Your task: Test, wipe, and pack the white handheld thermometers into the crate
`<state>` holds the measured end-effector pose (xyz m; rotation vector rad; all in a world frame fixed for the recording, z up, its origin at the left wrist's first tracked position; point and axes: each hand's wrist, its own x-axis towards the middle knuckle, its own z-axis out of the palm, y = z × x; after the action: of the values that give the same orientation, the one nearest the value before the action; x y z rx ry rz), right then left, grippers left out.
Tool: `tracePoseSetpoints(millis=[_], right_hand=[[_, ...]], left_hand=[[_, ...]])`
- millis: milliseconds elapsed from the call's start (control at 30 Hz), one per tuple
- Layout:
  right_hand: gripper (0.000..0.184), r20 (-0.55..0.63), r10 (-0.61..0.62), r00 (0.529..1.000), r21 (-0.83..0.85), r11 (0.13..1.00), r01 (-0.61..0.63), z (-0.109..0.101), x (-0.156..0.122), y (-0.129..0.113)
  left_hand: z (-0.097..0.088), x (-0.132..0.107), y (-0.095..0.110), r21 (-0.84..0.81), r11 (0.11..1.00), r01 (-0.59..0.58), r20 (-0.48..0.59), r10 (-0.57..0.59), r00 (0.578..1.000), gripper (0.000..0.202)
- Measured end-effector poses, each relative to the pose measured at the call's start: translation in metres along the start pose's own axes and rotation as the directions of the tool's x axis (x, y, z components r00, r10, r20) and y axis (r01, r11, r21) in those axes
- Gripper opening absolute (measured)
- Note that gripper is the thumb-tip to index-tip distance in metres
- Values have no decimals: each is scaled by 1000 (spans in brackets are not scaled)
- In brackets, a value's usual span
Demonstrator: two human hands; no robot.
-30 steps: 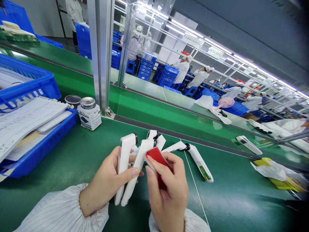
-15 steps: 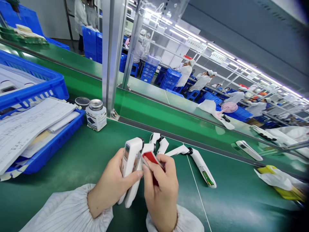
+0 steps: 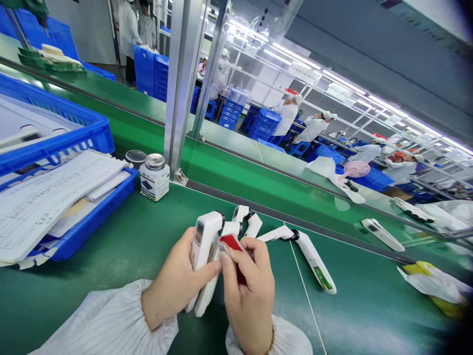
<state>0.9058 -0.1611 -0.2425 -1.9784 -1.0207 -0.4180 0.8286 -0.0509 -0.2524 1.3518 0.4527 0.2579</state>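
My left hand (image 3: 173, 281) is closed around a white forehead thermometer (image 3: 208, 229) with a small display. A second white thermometer (image 3: 207, 293) stands upright against its right side, under my left thumb. In my right hand (image 3: 253, 291) is a thin red piece with a grey edge (image 3: 230, 240), pinched close to the second thermometer; its kind I cannot make out. Beyond my hands lie more white thermometers (image 3: 253, 225). One on the right (image 3: 312, 259) has its handle compartment uncovered, showing green inside.
On the left, papers (image 3: 62, 197) lie on a blue crate (image 3: 92, 219), beside a white bottle with a metal lid (image 3: 154, 180). A metal post (image 3: 183, 98) rises behind it. Another thermometer (image 3: 382, 234) and a yellow-and-white bundle (image 3: 432, 283) are at right. People in white work farther off.
The view has shifted slightly, so the scene sits a little farther right. Both hands keep their hold on the thermometers and the red piece, with barely any finger movement.
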Motion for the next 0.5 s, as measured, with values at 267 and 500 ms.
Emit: tracePoseSetpoints(millis=[267,500], right_hand=[[12,-29,-24,999,-7,1000,23,0,2,3],[13,-59,-22,998,19,1000,23,5,5,1]], left_hand=[[0,-1,-1,27,1000,-14,15,13,1000,29],[-2,-2,0,-12,998,58,-7,-58,998,44]])
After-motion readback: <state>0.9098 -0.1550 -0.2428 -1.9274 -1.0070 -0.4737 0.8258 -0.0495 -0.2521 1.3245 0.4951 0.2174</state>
